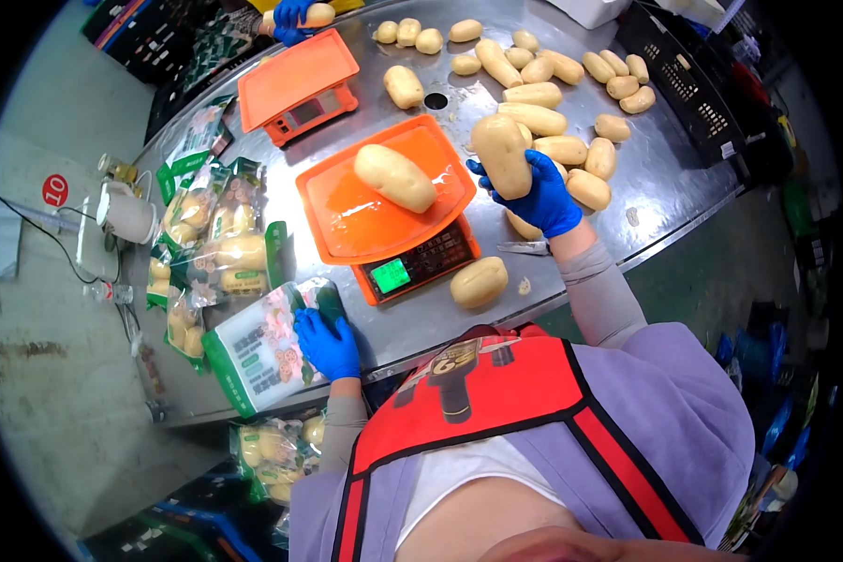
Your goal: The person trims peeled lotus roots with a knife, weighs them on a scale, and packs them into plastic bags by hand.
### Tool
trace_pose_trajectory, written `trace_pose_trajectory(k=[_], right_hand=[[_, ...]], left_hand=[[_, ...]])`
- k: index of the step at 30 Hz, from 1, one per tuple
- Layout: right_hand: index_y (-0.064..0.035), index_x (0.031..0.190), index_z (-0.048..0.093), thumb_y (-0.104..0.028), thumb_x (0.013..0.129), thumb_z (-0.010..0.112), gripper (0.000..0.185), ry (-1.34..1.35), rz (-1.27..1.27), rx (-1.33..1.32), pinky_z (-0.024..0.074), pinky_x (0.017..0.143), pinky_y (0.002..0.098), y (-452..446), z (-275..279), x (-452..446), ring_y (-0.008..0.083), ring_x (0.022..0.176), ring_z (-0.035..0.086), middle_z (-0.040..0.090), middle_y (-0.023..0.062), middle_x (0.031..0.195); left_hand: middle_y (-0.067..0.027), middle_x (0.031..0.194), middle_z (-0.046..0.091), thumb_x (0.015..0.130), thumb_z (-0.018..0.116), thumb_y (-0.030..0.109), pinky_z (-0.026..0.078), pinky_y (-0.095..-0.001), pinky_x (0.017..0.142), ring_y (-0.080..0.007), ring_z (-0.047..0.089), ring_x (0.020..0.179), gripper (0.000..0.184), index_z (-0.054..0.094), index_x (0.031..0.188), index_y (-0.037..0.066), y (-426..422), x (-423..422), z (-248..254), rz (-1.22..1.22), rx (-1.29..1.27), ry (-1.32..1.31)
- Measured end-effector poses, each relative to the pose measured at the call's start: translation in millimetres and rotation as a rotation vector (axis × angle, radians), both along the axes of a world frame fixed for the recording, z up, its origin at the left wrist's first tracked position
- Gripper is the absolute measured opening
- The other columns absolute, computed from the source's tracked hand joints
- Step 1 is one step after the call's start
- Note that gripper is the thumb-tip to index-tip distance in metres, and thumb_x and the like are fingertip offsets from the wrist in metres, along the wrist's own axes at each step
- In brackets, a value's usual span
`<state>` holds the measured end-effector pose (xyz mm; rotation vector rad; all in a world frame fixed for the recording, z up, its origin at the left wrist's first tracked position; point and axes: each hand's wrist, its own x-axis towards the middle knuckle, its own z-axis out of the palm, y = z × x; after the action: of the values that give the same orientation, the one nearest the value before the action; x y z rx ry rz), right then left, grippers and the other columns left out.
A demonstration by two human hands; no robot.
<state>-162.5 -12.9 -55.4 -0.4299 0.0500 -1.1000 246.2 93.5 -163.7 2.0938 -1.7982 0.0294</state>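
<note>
My right hand [545, 199], in a blue glove, is wrapped round a large peeled potato [502, 155] held above the metal table. An orange scale tray [332, 211] beside it bears one long potato [394, 178], and the green display of the scale is lit. My left hand [328, 345], also gloved in blue, lies on a stack of flat printed bags [264, 351] at the table's near edge; its fingertips rest at the bag's dark end. One round potato [479, 282] sits just right of the scale's base. A knife [525, 248] lies below my right hand.
Several potatoes [537, 119] spread over the metal table [665, 201]. Filled bags [239, 253] lie left of the scale. A second orange scale [300, 80] stands behind, near a co-worker's gloved hand [292, 19]. A black crate [679, 80] is at the back right.
</note>
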Motion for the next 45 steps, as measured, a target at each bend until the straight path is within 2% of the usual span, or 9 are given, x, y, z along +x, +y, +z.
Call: trace_pose_trajectory(k=[7, 9, 13, 17, 22, 29, 33, 39, 45], right_hand=[[0.0008, 0.138, 0.025, -0.030, 0.088, 0.046, 0.063, 0.340, -0.120, 0.056, 0.0362, 0.100, 0.0351, -20, 11, 36, 0.0315, 0.123, 0.041, 0.038, 0.0219, 0.135], [0.0008, 0.138, 0.026, -0.028, 0.086, 0.056, 0.067, 0.937, -0.482, -0.140, 0.0389, 0.097, 0.0338, -38, 6, 51, 0.0304, 0.119, 0.046, 0.042, 0.0211, 0.132], [-0.0028, 0.138, 0.027, -0.036, 0.079, 0.067, 0.079, 1.600, -0.756, -0.297, 0.0405, 0.096, 0.0352, -76, -24, 71, 0.0286, 0.114, 0.050, 0.049, 0.0223, 0.124], [-0.0036, 0.137, 0.032, -0.045, 0.077, 0.064, 0.080, 1.881, -0.697, -0.402, 0.0390, 0.095, 0.0369, -85, -25, 80, 0.0331, 0.116, 0.049, 0.049, 0.0219, 0.127], [-0.0007, 0.133, 0.039, -0.035, 0.082, 0.063, 0.066, 1.559, -0.816, -0.273, 0.0393, 0.096, 0.0338, -71, -24, 68, 0.0268, 0.116, 0.049, 0.049, 0.0174, 0.128], [-0.0050, 0.132, 0.042, -0.018, 0.086, 0.061, 0.052, 1.238, -0.830, -0.170, 0.0468, 0.075, 0.0247, -28, -22, 46, 0.0142, 0.099, 0.053, 0.056, 0.0103, 0.118], [-0.0021, 0.132, 0.040, -0.014, 0.086, 0.060, 0.051, 1.419, -0.752, -0.275, 0.0419, 0.088, 0.0255, -9, -2, 73, 0.0145, 0.105, 0.053, 0.055, 0.0086, 0.120], [-0.0065, 0.136, 0.035, -0.024, 0.072, 0.071, 0.075, 2.042, -0.837, -1.039, 0.0360, 0.098, 0.0403, -16, -8, 124, 0.0330, 0.114, 0.046, 0.042, 0.0183, 0.134], [-0.0072, 0.137, 0.034, -0.022, 0.072, 0.069, 0.075, 2.130, -0.819, -0.958, 0.0355, 0.099, 0.0396, -44, -21, 135, 0.0329, 0.114, 0.046, 0.040, 0.0183, 0.135]], left_hand=[[-0.0222, 0.137, 0.035, 0.079, 0.058, 0.030, 0.027, -0.0475, 0.103, -0.0431, 0.033, 0.125, 0.061, 0.040, 0.129, 0.000, 1, 1, 3, 0.005, 0.017, 0.022], [-0.0222, 0.137, 0.035, 0.079, 0.058, 0.030, 0.028, -0.0477, 0.103, -0.0436, 0.033, 0.124, 0.060, 0.041, 0.128, 0.000, 1, 1, 2, 0.012, 0.012, 0.028], [-0.0223, 0.135, 0.038, 0.078, 0.058, 0.030, 0.028, -0.0474, 0.102, -0.0435, 0.034, 0.123, 0.060, 0.043, 0.128, 0.000, 0, -1, 3, 0.019, -0.014, 0.022], [-0.0220, 0.133, 0.039, 0.079, 0.058, 0.032, 0.029, -0.0472, 0.102, -0.0421, 0.036, 0.122, 0.060, 0.043, 0.127, 0.000, 1, 1, 2, 0.010, -0.020, 0.014], [-0.0235, 0.133, 0.039, 0.076, 0.064, 0.025, 0.029, -0.0460, 0.103, -0.0405, 0.036, 0.123, 0.061, 0.044, 0.126, -0.002, 1, 13, -1, -0.109, -0.069, 0.170], [-0.0231, 0.136, 0.037, 0.081, 0.062, 0.014, 0.029, -0.0389, 0.104, -0.0342, 0.038, 0.125, 0.053, 0.044, 0.126, -0.005, 17, 38, 27, -0.031, -0.146, 0.478], [-0.0214, 0.136, 0.040, 0.082, 0.061, 0.012, 0.028, -0.0370, 0.105, -0.0308, 0.037, 0.127, 0.051, 0.043, 0.127, -0.005, 24, 42, 31, -0.015, -0.154, 0.488], [-0.0193, 0.133, 0.043, 0.082, 0.062, 0.010, 0.029, -0.0363, 0.105, -0.0292, 0.039, 0.125, 0.054, 0.040, 0.129, -0.004, 15, 13, 39, -0.048, -0.168, 0.634], [-0.0169, 0.135, 0.041, 0.080, 0.063, 0.007, 0.032, -0.0350, 0.103, -0.0266, 0.041, 0.124, 0.060, 0.035, 0.133, -0.003, -4, -21, 72, -0.196, -0.155, 0.771]])
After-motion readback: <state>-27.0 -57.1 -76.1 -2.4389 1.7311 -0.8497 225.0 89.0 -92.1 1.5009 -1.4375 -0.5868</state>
